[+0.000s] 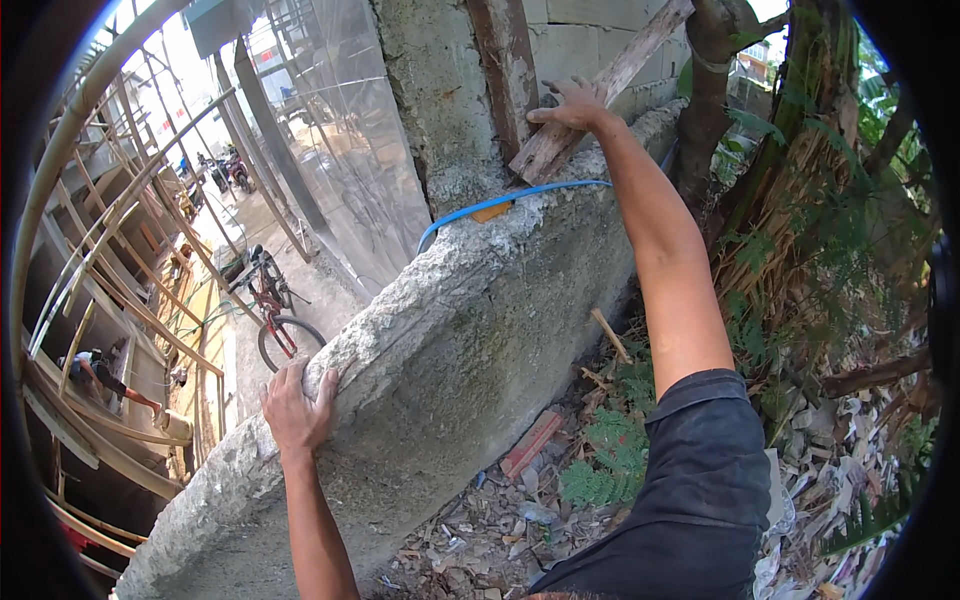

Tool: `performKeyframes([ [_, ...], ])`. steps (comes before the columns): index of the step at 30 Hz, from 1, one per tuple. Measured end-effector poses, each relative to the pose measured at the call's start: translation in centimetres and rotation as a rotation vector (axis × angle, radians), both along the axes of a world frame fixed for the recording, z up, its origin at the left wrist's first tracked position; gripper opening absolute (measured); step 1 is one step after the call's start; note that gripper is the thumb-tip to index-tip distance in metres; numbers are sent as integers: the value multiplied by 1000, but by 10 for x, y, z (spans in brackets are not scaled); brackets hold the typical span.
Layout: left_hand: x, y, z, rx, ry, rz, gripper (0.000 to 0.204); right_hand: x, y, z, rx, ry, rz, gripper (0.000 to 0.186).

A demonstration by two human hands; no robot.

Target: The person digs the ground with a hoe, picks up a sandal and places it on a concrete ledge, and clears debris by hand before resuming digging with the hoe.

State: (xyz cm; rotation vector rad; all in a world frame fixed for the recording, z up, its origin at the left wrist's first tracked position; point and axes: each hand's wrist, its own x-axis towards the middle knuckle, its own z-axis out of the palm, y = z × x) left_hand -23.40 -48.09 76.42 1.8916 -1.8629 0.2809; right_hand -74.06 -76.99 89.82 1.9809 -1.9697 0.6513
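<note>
My left hand (298, 405) grips the rough top edge of a grey concrete wall (430, 360) with its fingers bent over it. My right hand (572, 110) reaches forward and grips a weathered wooden board (630, 70) with spread, curved fingers. The board slants upward to the right, its lower end near a concrete pillar (435, 120) and a dark upright timber. A thin blue pipe (480, 205) runs along the wall top beneath the board, over a small orange piece (493, 213).
Past the wall, a red bicycle (275, 315) stands in a passage below bamboo scaffolding (120, 230), with motorbikes farther back. Another person (95, 375) bends low at the left. Tree trunks (710, 100), foliage and rubble (540, 480) crowd my right side. A clear sheet (330, 140) hangs beside the pillar.
</note>
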Motion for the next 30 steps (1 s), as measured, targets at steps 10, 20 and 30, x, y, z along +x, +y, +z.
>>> performKeyframes([
  [10, 8, 3, 5, -34, 1, 30, 54, -15, 12, -52, -1082, -1141, -30, 61],
  [20, 4, 9, 0, -17, -12, 22, 63, 105, 199, -175, -627, -1031, 297, 60],
  [30, -24, 104, -72, -370, 129, -20, 72, 249, 354, -344, 177, -996, 373, 49],
])
